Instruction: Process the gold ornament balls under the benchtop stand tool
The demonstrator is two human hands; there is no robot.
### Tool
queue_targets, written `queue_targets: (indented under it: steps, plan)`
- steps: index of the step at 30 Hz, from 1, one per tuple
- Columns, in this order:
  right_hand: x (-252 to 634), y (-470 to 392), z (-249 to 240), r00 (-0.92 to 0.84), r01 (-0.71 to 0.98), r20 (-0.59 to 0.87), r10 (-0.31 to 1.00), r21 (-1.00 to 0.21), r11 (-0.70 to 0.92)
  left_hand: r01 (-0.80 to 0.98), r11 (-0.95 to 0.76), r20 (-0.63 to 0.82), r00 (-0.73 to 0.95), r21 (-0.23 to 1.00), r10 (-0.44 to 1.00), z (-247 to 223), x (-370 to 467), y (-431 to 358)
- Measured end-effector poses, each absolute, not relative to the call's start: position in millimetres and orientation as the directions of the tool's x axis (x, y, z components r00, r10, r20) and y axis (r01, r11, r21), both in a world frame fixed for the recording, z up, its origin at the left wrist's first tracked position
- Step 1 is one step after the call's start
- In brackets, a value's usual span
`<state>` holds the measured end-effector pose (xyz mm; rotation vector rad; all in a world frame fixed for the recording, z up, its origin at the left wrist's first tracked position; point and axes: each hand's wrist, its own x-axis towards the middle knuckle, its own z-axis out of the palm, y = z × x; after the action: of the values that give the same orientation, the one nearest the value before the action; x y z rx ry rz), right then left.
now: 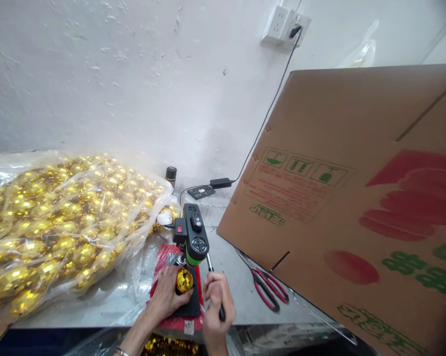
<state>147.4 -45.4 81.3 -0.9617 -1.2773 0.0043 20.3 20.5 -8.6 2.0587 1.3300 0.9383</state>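
Two hands: left hand (168,292) holds one gold ball (184,280), right hand (216,301) grips one lever (211,267)

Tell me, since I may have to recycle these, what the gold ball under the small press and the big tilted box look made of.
Small gold faceted ball, held by the left hand: mirrored tiles, glass or plastic, glinting brightly. Large brown box: matte cardboard, judging by its folds and printed handling symbols.

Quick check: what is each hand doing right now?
Left hand: closed around a gold ball under the small press.
Right hand: gripping the press lever.
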Motion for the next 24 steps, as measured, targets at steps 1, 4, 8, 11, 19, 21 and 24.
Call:
queue_targets:
  steps: [1, 4, 8, 11, 19, 21, 24]
  plan:
    - [147.7, -46.3, 94.9, 0.351, 0.478, 0.761, 0.545, -0.646, 0.595, 0.564, -0.386, 0.275, 0.276, 0.73, 0.921, -9.2, 20.5, 20.4]
    - [147.0, -47.5, 130.8, 0.424, 0.422, 0.663, 0.617, -0.747, 0.514, 0.553, -0.4, 0.292, 0.276, 0.731, 0.916, -18.0, 14.5, 12.6]
    - [143.7, -48.8, 139.0, 0.428, 0.412, 0.684, 0.591, -0.73, 0.546, 0.536, -0.5, 0.361, 0.349, 0.68, 0.865, -48.1, -16.3, -17.2]
    - [140.3, -49.8, 125.0, 0.435, 0.388, 0.692, 0.577, -0.722, 0.573, 0.518, -0.553, 0.392, 0.393, 0.652, 0.832, -62.5, -42.7, -37.0]
    - [140.0, -48.7, 103.4, 0.473, 0.343, 0.664, 0.579, -0.744, 0.573, 0.647, -0.221, 0.215, 0.09, 0.73, 0.972, -0.8, -35.3, 62.5]
    - [141.3, -49.8, 98.2, 0.453, 0.321, 0.638, 0.623, -0.768, 0.553, 0.666, -0.193, 0.224, 0.039, 0.721, 0.974, 8.4, -33.3, 101.7]
    - [139.8, -51.5, 90.6, 0.507, 0.281, 0.587, 0.631, -0.805, 0.522, 0.68, -0.17, 0.253, -0.024, 0.714, 0.967, 10.2, -38.2, 139.4]
